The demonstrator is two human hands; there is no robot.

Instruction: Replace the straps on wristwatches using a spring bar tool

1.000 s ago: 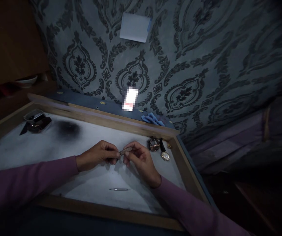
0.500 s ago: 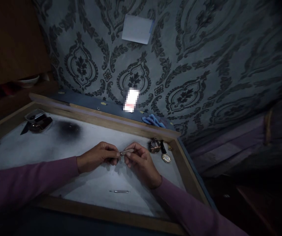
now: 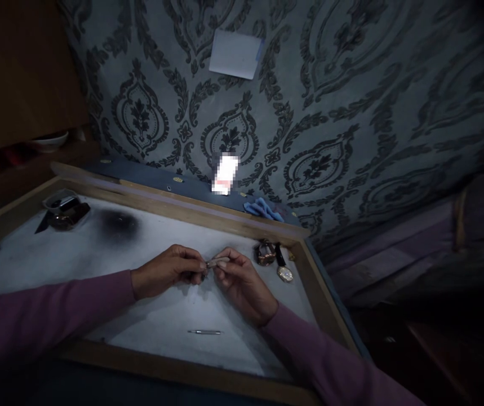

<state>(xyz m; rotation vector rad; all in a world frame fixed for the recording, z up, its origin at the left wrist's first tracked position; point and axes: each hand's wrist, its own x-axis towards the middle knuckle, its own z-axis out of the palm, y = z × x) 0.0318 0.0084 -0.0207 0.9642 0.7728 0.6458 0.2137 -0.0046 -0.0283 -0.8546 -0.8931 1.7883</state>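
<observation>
Over the middle of the white work surface, my left hand (image 3: 185,265) and my right hand (image 3: 242,276) meet fingertip to fingertip. Both are closed in a pinch on a thin, pale, curved strip that looks like a watch strap (image 3: 217,261). Its left end disappears between my left thumb and fingers, and a small dark part shows just below them. Nearer to me lies a slim metal spring bar tool (image 3: 205,332), touched by neither hand. To the right of my right hand are a gold-cased watch with a dark strap (image 3: 285,274) and a dark brown, shiny watch-like piece (image 3: 266,252).
A raised wooden rim (image 3: 174,206) borders the surface. At the back left sits a clear container (image 3: 61,198) with dark items beside it. Beyond the rim are a blurred bright phone-like screen (image 3: 226,173) and a blue cloth (image 3: 263,208), before a patterned wall.
My right-hand fingers have shifted slightly on the strap. My left hand keeps its pinch almost unmoved. The things on the surface stay where they were.
</observation>
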